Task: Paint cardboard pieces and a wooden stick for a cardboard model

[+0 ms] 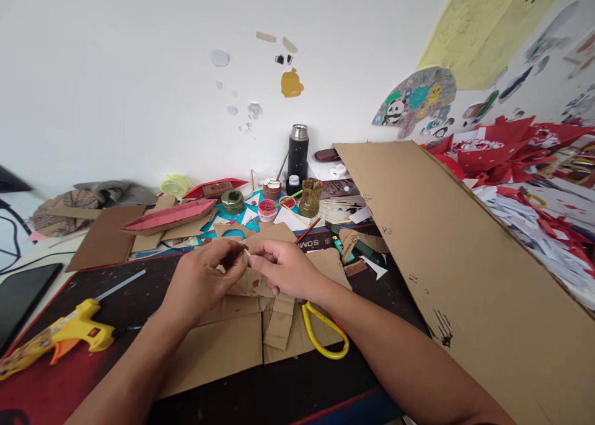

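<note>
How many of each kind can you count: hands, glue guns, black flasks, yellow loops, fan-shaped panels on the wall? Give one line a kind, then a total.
Hands: 2 (left hand, right hand)
Glue gun: 1
Black flask: 1
Yellow loop: 1
Fan-shaped panel: 1
Total: 6
</note>
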`<state>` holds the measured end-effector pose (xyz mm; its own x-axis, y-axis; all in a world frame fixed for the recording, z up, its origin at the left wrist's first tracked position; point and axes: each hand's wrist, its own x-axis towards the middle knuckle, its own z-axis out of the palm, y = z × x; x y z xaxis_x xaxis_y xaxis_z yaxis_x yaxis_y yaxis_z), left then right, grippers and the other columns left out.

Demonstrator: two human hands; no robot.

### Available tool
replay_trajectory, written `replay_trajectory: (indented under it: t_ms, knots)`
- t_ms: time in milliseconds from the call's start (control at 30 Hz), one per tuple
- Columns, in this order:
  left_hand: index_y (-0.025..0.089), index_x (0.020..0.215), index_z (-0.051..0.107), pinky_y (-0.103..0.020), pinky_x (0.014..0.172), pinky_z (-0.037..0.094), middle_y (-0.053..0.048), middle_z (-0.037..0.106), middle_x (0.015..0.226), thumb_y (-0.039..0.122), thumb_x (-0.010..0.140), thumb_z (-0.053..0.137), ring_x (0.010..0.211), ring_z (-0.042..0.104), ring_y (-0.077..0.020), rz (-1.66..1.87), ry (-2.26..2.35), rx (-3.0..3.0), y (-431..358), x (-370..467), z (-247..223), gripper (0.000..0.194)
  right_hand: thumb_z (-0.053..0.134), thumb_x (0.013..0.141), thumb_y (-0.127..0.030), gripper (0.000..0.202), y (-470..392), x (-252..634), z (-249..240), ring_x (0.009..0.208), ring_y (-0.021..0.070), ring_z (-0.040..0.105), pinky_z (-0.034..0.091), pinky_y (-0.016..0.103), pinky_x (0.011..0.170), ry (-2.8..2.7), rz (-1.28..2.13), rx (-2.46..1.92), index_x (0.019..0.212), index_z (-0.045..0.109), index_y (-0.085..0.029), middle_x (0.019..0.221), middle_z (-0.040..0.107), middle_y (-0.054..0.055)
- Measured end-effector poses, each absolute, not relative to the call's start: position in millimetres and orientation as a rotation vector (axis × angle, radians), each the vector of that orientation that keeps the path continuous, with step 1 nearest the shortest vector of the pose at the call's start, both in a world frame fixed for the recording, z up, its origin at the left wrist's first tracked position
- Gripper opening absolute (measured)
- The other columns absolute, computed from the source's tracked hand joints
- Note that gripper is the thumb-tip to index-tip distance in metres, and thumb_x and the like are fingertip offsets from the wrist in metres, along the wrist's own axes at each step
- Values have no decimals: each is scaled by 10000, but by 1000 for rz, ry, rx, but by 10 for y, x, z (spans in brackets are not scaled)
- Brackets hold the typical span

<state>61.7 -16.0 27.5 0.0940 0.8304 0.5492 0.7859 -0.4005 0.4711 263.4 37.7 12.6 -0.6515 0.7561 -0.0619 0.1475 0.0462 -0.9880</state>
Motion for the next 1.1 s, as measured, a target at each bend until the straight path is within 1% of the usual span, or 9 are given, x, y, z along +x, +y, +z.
replay_trajectory:
  t_ms: [400, 567, 667, 733, 767, 833, 933, 1000, 1100]
  knots:
    - [246, 924, 800, -257, 637, 564, 6, 823, 769, 376, 943, 676, 638, 743, -169, 1208, 1707, 2167, -170, 632, 272, 181, 668, 1131, -276, 160, 363, 2635, 181, 410, 83, 514, 395, 180, 456, -1787, 1749, -891, 985, 662, -211, 547, 535, -103]
    - [248, 913, 814, -264, 643, 570, 2, 831, 767, 398, 924, 686, 638, 745, -171, 1222, 1723, 2113, -171, 625, 278, 197, 677, 1118, -276, 161, 362, 2632, 194, 411, 79, 526, 372, 173, 431, -1767, 1791, -878, 974, 669, -206, 561, 494, -108]
    - [251, 891, 824, -277, 653, 575, -7, 843, 785, 393, 903, 685, 659, 758, -181, 1236, 1754, 2046, -166, 613, 280, 199, 646, 1124, -282, 194, 364, 2638, 215, 401, 57, 511, 402, 184, 419, -1696, 1850, -831, 951, 668, -196, 672, 572, -85]
    - [252, 916, 839, -290, 659, 590, -14, 847, 784, 403, 898, 697, 666, 767, -192, 1254, 1732, 1936, -160, 607, 297, 208, 630, 1129, -302, 218, 368, 2646, 233, 393, 38, 486, 420, 190, 414, -1629, 1894, -793, 945, 666, -190, 769, 641, -62]
    - [251, 941, 847, -297, 660, 601, -16, 844, 775, 419, 905, 707, 664, 768, -198, 1261, 1690, 1860, -156, 606, 311, 222, 630, 1130, -317, 228, 372, 2651, 240, 392, 34, 478, 423, 192, 413, -1606, 1911, -781, 945, 665, -189, 784, 652, -59]
    - [245, 967, 854, -311, 659, 626, -22, 834, 758, 468, 927, 728, 652, 761, -203, 1273, 1562, 1705, -147, 604, 346, 259, 634, 1130, -341, 244, 379, 2659, 251, 385, 45, 469, 424, 192, 412, -1588, 1934, -772, 940, 665, -190, 703, 595, -81]
    - [232, 942, 853, -322, 658, 649, -32, 822, 750, 533, 924, 787, 640, 741, -202, 1294, 1398, 1564, -140, 594, 386, 309, 640, 1130, -361, 264, 385, 2662, 249, 376, 71, 472, 413, 191, 409, -1597, 1940, -784, 924, 664, -197, 572, 425, -125]
    - [227, 946, 858, -329, 663, 658, -40, 831, 766, 562, 905, 824, 645, 741, -204, 1296, 1369, 1539, -141, 581, 386, 339, 642, 1128, -357, 260, 387, 2660, 239, 382, 69, 470, 413, 191, 411, -1591, 1944, -789, 925, 660, -196, 584, 448, -120]
    - [234, 1046, 875, -347, 715, 683, -53, 865, 834, 576, 892, 840, 706, 788, -226, 1268, 1414, 1566, -146, 559, 354, 377, 621, 1135, -338, 250, 389, 2655, 224, 387, 69, 456, 435, 201, 425, -1578, 1964, -780, 933, 659, -195, 594, 473, -116]
